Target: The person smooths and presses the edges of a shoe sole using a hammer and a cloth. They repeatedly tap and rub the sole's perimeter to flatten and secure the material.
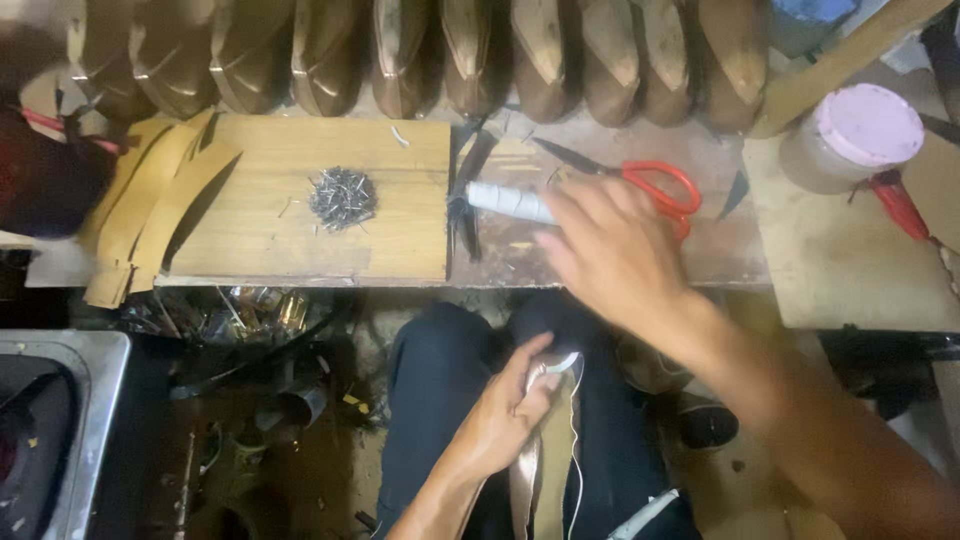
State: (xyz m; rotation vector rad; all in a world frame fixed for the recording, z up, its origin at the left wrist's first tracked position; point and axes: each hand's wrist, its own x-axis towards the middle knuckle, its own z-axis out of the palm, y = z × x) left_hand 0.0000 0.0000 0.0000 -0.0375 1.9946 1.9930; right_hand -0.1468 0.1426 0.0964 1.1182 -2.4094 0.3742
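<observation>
Down over the lap, the left hand [500,415] has its grip pinched on the top end of a tan shoe piece [540,450], thumb and fingers pressed around a pale rim there, with a thin white thread [577,440] trailing down beside it. The piece looks light and pliable, thin leather or lining that would buckle if held by one corner; taking it near the stiffer rimmed end, as now, seems the sound place.

The right hand [610,250] is stretched out over the worktop [600,265], blurred, its fingers spread loosely and closed on nothing that can be made out. It hovers just beside a white-wrapped tool handle [505,202] lying near the worktop's middle, with red-handled scissors [655,185] partly under it. The shoe piece sits well apart from this hand, below the worktop's front edge.

On a wooden board [390,240] to the left lies a heap of small nails [342,197]. A row of brown shoe lasts [400,55] lines the back edge.
</observation>
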